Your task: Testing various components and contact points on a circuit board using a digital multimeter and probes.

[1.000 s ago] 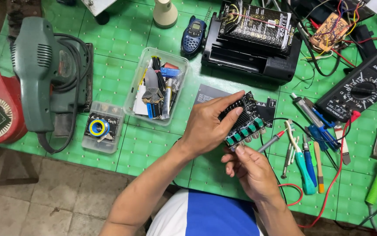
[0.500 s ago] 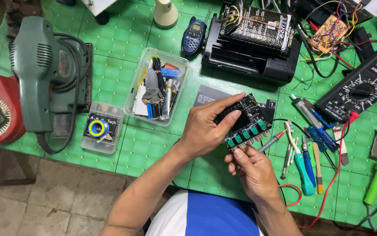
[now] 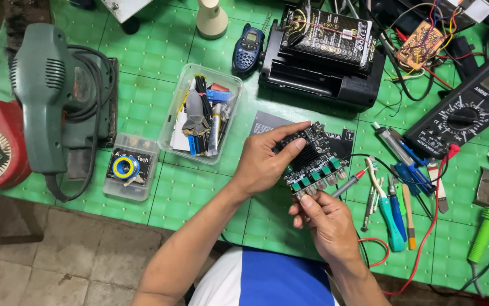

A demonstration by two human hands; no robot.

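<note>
Two hands hold a small black circuit board above a green table crowded with tools.

From left: a green sander [image 3: 52,99], a clear tub of parts [image 3: 202,113], then the left hand [image 3: 264,164] gripping the circuit board [image 3: 311,158]; the right hand [image 3: 326,224] pinches a knob on its lower edge; screwdrivers [image 3: 394,198] and a meter [image 3: 465,116] lie right.

Black circuit board [image 3: 311,160], green checked tablecloth [image 3: 154,62]

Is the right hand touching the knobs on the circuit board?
Touching. The head view shows the right hand's fingers pinching a knob along the lower edge of the circuit board, which the left hand grips.
</note>
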